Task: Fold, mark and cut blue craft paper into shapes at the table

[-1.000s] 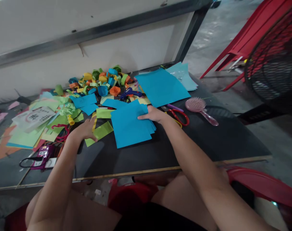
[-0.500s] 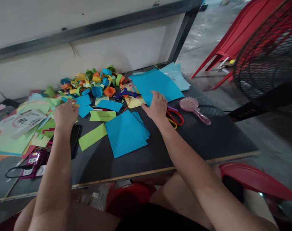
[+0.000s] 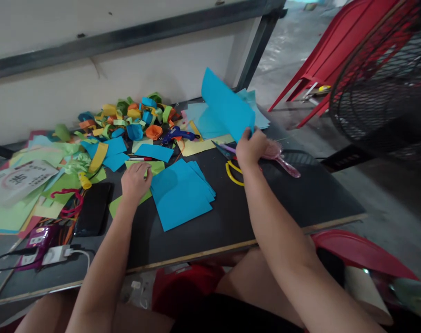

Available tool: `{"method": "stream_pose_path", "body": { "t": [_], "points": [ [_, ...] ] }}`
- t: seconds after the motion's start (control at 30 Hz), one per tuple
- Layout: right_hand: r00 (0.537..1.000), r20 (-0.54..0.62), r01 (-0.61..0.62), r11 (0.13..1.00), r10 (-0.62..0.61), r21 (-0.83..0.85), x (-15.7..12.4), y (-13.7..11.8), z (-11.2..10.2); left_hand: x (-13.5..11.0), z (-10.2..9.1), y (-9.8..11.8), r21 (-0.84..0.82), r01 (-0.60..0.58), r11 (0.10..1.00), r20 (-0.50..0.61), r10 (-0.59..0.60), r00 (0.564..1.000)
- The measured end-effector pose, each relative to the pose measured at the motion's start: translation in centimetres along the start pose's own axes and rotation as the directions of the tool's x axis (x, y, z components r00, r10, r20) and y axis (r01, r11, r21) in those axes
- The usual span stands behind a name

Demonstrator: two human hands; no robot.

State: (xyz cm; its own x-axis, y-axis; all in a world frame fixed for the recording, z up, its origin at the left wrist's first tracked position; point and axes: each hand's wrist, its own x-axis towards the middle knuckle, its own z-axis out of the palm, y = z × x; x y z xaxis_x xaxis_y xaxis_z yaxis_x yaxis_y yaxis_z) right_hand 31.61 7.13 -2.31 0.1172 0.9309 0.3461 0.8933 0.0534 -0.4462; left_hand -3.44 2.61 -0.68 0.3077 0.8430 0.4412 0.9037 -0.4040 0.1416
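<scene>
My right hand (image 3: 251, 149) pinches the near corner of a large blue paper sheet (image 3: 227, 105) and holds it lifted off the dark table (image 3: 283, 203). My left hand (image 3: 136, 181) rests with curled fingers on a green paper strip (image 3: 127, 200), beside a stack of blue paper squares (image 3: 180, 193). Under the raised sheet lie more light blue sheets (image 3: 201, 120) and a yellow strip (image 3: 203, 145). Scissors with yellow handles (image 3: 233, 170) lie just left of my right wrist.
A pile of folded coloured paper rings (image 3: 134, 120) and a blue glue gun (image 3: 177, 135) sit at the back. A pink hairbrush (image 3: 283, 159) lies to the right, a black phone (image 3: 92, 208) and a purple device (image 3: 35, 243) to the left. A black fan (image 3: 383, 88) and red chairs (image 3: 321, 60) stand right.
My right hand moved off the blue stack to the large blue sheet and lifted it. My left hand reached left to the green papers, then came back onto the green strip.
</scene>
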Motion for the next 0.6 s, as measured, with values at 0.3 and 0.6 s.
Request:
{"method": "stream_pose_path", "body": {
  "t": [0.3, 0.6],
  "points": [
    [0.951, -0.283, -0.134, 0.991, 0.128, -0.003, -1.3, -1.1, -1.1, -0.7, 0.3, -1.2, -0.049, 0.033, 0.998, -0.027, -0.035, 0.999],
    [0.997, 0.078, -0.022, 1.0, 0.023, -0.007, -1.3, -0.7, 1.5, -0.6, 0.5, -1.0, -0.049, 0.049, 0.998, 0.095, -0.045, 0.994]
  ]
}}
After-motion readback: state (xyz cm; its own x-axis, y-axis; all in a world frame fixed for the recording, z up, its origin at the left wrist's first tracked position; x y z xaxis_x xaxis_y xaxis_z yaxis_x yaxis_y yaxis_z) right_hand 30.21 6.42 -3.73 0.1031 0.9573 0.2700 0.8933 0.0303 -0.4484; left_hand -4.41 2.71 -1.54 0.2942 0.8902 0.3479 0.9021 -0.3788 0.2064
